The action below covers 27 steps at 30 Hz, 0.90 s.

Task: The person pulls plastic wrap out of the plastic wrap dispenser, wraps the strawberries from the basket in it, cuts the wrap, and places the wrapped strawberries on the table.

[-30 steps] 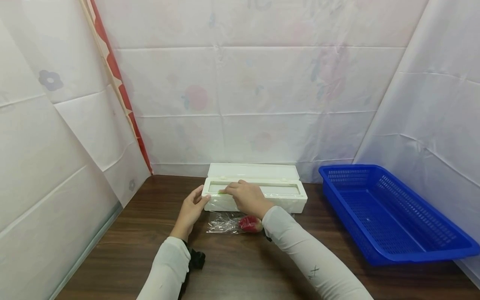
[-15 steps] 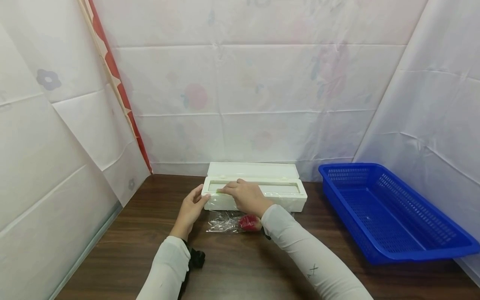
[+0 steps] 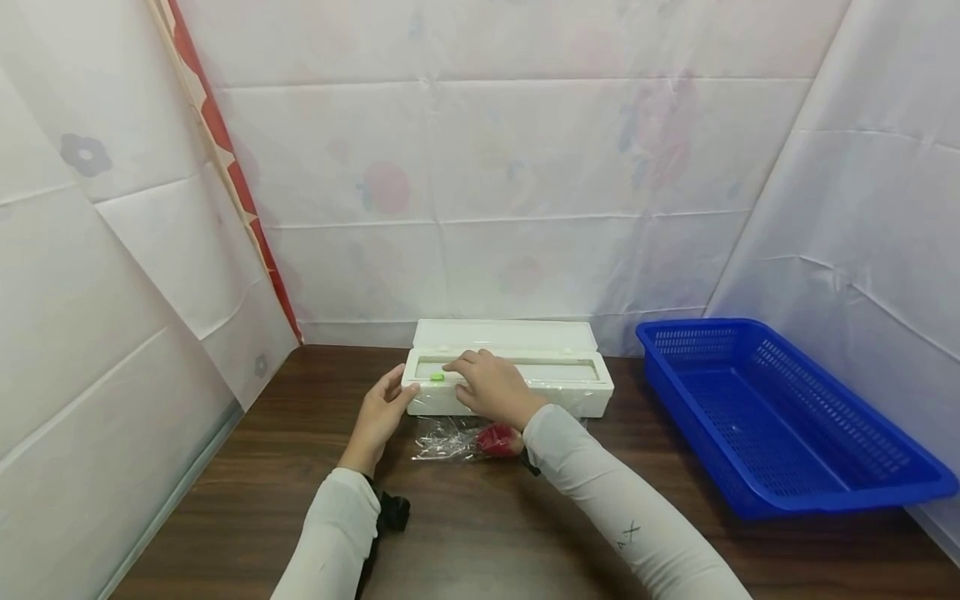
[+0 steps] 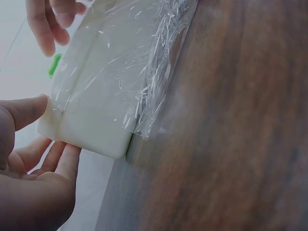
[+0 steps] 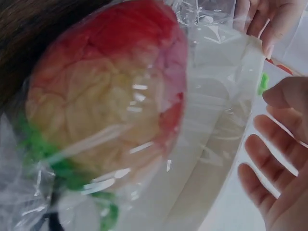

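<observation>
Left hand (image 3: 380,417) is clamped on the near left corner of the white box (image 3: 597,402), thumb on the top edge, fingers round the end. Over on the other side, the right hand (image 3: 498,387) hovers above the box with its fingers loosely bent and spread, holding nothing that shows, its fingertips just beside a small green tab (image 3: 437,377) near the left end of the front edge. The hands are apart, tab between them.

So how far along are we? The lid (image 3: 504,335) is already open behind the box, and clear film (image 3: 442,443) already runs down the front onto the table (image 3: 465,533), covering a red-and-yellow piece (image 3: 497,440). Whether the film is cut through, nobody can tell from these angles. No separate sheet shows, so freeing the film and closing it around the piece look, in my judgement, still to do.

Now that piece! It lies on the table in front of the box, partly hidden by the right sleeve in the head view. Up close at the right wrist it's rounded and creased, red running into pale yellow, green at one end, the film glinting and wrinkled over it. Fruit or flower? Too close to call.
</observation>
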Motion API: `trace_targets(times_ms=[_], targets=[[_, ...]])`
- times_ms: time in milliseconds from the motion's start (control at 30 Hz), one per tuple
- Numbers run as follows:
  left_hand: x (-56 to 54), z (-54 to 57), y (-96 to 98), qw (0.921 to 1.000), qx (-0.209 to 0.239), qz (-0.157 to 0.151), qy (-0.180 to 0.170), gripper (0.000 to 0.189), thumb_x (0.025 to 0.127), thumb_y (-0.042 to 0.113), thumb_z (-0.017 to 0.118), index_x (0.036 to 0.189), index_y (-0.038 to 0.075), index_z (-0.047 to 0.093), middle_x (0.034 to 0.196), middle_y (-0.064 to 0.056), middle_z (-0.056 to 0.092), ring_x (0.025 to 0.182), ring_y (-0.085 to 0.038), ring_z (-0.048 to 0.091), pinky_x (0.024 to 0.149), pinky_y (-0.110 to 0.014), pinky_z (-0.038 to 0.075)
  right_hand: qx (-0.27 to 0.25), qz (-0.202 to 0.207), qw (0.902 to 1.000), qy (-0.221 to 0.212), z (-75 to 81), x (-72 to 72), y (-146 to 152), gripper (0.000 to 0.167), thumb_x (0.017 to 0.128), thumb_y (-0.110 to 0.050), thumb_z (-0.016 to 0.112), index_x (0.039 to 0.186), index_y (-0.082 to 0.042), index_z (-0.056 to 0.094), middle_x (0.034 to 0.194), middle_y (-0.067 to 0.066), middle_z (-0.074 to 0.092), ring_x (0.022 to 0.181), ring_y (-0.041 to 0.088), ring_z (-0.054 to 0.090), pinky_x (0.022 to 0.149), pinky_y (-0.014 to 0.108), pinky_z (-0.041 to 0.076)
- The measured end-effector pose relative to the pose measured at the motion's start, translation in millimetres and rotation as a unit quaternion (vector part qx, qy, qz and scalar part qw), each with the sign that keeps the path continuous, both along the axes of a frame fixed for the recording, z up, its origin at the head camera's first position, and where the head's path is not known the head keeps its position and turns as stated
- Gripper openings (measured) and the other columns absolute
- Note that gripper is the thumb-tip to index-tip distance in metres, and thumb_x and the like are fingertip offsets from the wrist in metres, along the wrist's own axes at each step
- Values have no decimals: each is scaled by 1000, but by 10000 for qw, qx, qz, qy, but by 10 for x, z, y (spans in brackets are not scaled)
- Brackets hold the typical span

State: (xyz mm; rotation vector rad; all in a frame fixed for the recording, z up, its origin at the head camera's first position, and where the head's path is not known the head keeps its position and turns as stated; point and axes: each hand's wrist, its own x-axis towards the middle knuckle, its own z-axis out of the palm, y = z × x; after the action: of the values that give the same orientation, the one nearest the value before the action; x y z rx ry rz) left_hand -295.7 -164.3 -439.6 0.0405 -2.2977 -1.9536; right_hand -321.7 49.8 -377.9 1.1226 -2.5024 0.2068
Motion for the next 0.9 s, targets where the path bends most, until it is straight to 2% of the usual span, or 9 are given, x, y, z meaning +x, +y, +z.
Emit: trace_targets(times_ms=[67,167,267,400,567,900], targets=[[-2,0,0,10000,-6,-12,6,64,101,26,63,155,6,35,157,-18,35,142,-35,36,112,-52,35,-247,53,9996,-124,19,13,-25,27,95,-19,70,121,-11,70,111,4,69,97,21,64,78,32,56],[2,1,-1,10000,1,-51,15,64,101,25,63,155,5,35,157,-18,35,142,-36,36,111,-52,35,-602,165,9973,-379,33,26,-84,23,94,-17,73,115,-8,71,104,5,69,96,20,64,84,31,55],[6,0,-6,10000,5,-83,12,64,102,25,62,155,4,34,157,-19,35,142,-36,35,111,-53,35,-774,118,9953,-577,33,30,-162,22,93,-17,74,112,-7,71,101,6,69,94,18,65,84,28,54],[10,-1,-9,10000,-12,-57,5,64,102,25,62,155,5,34,157,-19,35,142,-37,36,111,-54,35,-727,-123,9949,-685,8,19,-250,24,93,-20,75,113,-7,71,100,5,69,92,16,65,80,26,54],[4,-3,7,10000,14,-45,44,63,101,24,63,154,4,35,156,-19,37,141,-37,37,111,-51,37,-652,-390,9956,-540,-63,11,-280,22,92,-20,76,111,-9,73,98,3,69,88,16,66,77,27,55],[6,0,3,9999,31,-24,97,63,101,22,63,154,3,35,155,-20,37,141,-36,38,111,-49,37,-740,-272,9967,-177,-124,-4,-282,16,91,-18,76,106,-13,74,99,0,71,89,16,67,74,30,56]])
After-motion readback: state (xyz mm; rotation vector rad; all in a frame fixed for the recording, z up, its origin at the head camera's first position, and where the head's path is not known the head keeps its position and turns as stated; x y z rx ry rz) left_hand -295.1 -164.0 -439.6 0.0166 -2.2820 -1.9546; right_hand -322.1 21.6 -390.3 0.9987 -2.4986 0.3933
